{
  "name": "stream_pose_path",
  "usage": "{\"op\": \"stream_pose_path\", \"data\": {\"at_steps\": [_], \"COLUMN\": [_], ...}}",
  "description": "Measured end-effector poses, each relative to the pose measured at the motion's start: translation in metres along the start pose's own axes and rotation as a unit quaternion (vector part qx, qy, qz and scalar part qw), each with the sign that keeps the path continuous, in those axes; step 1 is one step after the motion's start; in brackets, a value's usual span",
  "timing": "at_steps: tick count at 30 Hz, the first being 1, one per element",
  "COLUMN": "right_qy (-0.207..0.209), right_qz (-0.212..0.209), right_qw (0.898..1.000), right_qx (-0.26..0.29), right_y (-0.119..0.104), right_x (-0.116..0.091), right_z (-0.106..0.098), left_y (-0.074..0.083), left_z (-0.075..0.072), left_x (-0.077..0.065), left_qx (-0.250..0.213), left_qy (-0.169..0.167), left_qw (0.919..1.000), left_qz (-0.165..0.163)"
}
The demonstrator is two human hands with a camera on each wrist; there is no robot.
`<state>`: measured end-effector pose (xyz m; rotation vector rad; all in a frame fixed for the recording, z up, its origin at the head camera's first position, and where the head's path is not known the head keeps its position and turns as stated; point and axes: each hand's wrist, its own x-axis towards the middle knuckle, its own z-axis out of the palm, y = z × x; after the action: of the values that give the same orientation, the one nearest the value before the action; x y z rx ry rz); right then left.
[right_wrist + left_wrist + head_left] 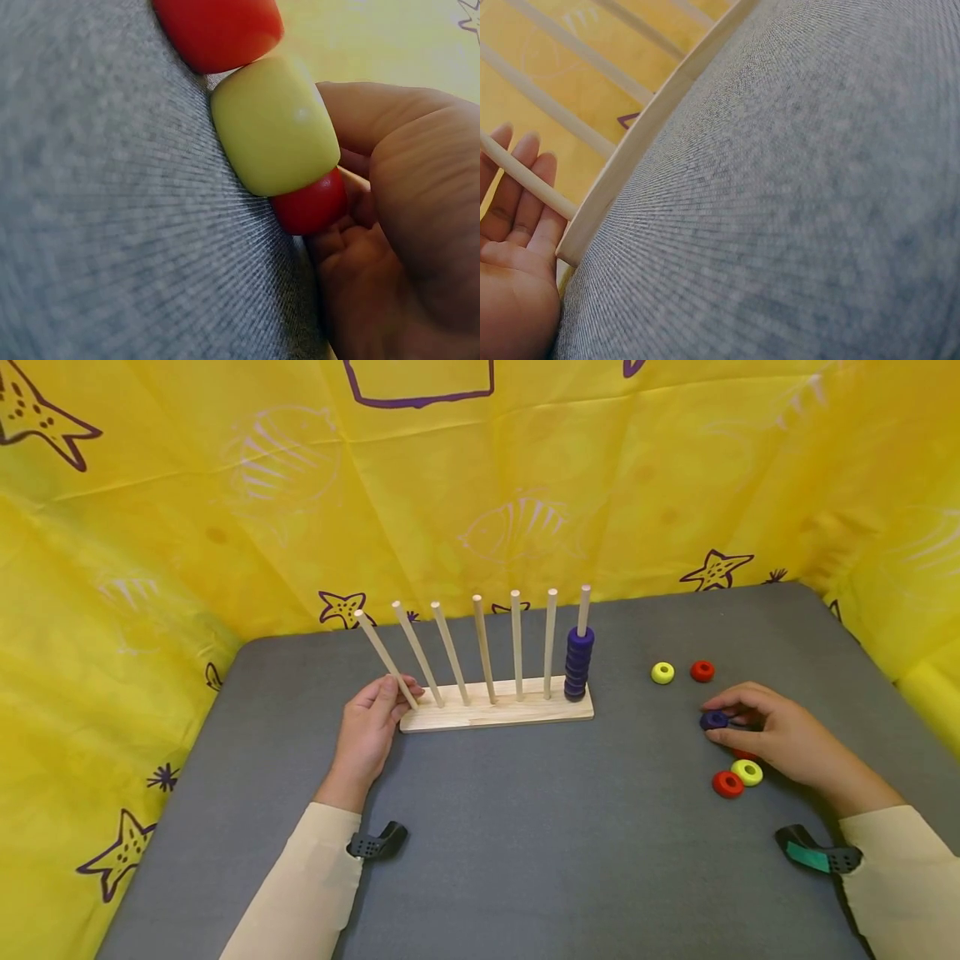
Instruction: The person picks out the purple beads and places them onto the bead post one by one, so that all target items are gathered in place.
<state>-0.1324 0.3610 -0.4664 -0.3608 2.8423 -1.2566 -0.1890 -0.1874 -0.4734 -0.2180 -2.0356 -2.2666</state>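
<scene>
At the left end of a wooden peg rack [495, 714], my left hand [367, 727] holds the leftmost peg [384, 656], thumb in front and fingers behind it. The left wrist view shows the fingers [525, 195] behind that peg, with the palm beside the base end. Dark blue rings [578, 664] are stacked on the rightmost peg; the other pegs are bare. On the right, my right hand [787, 735] pinches a dark blue ring [714, 720] between thumb and fingers. A red ring [311, 206] lies partly hidden under this hand, beside a yellow ring [747, 772].
Another red ring [727, 784] touches the yellow one. Farther back lie a second yellow ring [662, 673] and a red ring [702, 672]. The grey table [525, 835] is bordered behind and at the sides by yellow cloth [420, 502] with sea drawings.
</scene>
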Motion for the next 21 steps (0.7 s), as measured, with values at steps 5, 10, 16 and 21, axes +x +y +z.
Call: {"op": "stream_pose_path", "data": {"at_steps": [5,10,16,21], "right_qy": [0.005,0.015,0.025,0.043], "right_qz": [0.011,0.001,-0.024,-0.063], "right_qw": [1.000,1.000,0.999,0.997], "right_qx": [-0.017,-0.019,-0.016,-0.013], "right_y": [-0.0020,-0.0042,-0.0074,-0.0088], "right_x": [-0.0003,-0.0007,-0.0003,0.0006], "right_z": [0.0003,0.0017,0.0025,0.0038], "left_y": [0.0002,0.0005,0.0010,0.0010], "left_z": [0.0008,0.0003,0.0006,0.0011], "left_x": [0.0001,0.0002,0.0002,0.0000], "left_qx": [0.001,0.008,0.006,0.005], "left_qy": [0.001,0.000,-0.001,0.000], "left_qw": [1.0000,1.0000,1.0000,1.0000], "left_qz": [0.000,0.000,0.001,0.002]}}
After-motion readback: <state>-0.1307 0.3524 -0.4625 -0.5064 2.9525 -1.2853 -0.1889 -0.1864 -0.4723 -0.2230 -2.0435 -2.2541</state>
